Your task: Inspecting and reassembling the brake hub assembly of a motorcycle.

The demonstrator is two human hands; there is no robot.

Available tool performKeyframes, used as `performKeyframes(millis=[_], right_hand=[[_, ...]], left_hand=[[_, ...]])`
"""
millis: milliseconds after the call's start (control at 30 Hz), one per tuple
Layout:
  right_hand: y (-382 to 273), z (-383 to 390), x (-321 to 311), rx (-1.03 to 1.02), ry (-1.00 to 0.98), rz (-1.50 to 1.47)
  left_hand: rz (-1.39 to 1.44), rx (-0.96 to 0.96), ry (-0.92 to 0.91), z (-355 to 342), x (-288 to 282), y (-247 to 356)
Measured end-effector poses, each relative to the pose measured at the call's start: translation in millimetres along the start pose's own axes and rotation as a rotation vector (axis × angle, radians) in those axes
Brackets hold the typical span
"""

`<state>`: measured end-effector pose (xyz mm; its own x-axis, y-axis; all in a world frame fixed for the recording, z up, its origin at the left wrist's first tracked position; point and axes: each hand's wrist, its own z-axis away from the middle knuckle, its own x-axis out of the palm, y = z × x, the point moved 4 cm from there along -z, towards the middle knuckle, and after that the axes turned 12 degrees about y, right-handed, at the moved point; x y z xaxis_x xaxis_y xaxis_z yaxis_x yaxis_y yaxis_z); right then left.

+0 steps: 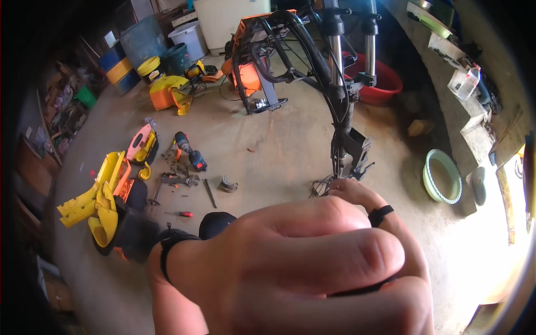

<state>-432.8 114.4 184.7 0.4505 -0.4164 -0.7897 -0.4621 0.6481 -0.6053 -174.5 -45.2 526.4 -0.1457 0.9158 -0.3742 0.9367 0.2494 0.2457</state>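
Observation:
Close up, my left hand fills the lower middle, its fingers curled in; whatever they hold, if anything, is hidden. A dark sliver shows between two of its fingers. Farther off, my right hand reaches to the lower end of a motorbike-like frame's front fork, its fingers drawn together beside a tangle of thin black cables. What these fingers grip is too small to make out. A black metal bracket juts from the steering column just above that hand. The bare black frame stretches back from the fork.
Left on the concrete floor lie a cordless drill, an adjustable wrench, a red-handled screwdriver, and yellow plastic panels. A red tub stands behind the fork; a pale green basin sits right, beside concrete steps.

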Motion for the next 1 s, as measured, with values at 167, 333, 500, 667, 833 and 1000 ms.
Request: performKeyframes(millis=[167,333,500,667,833,1000], right_hand=[[11.0,-0.3,8.0,0.012,-0.015,-0.035],[25.8,-9.0,11.2,-0.225,-0.154,0.003],[21.2,4.8,-8.9,0.07,-0.191,-0.15],[-14.5,19.3,-3.3,0.033,-0.25,-0.125],[-23.8,23.4,5.8,0.035,-0.28,-0.082],[-17.2,25.7,14.9,0.121,-0.349,-0.066]], left_hand=[[-0.045,-0.042,0.02,11.4,-5.1,0.7],[-0.212,-0.16,0.152,75.7,-6.9,-37.4],[-0.541,-0.629,0.372,211.8,-78.8,-63.2],[-1.085,-1.117,0.469,394.2,-230.3,-17.0],[-1.411,-1.548,0.744,613.9,-302.4,96.3],[-1.151,-2.13,0.984,751.9,-231.4,150.6]])
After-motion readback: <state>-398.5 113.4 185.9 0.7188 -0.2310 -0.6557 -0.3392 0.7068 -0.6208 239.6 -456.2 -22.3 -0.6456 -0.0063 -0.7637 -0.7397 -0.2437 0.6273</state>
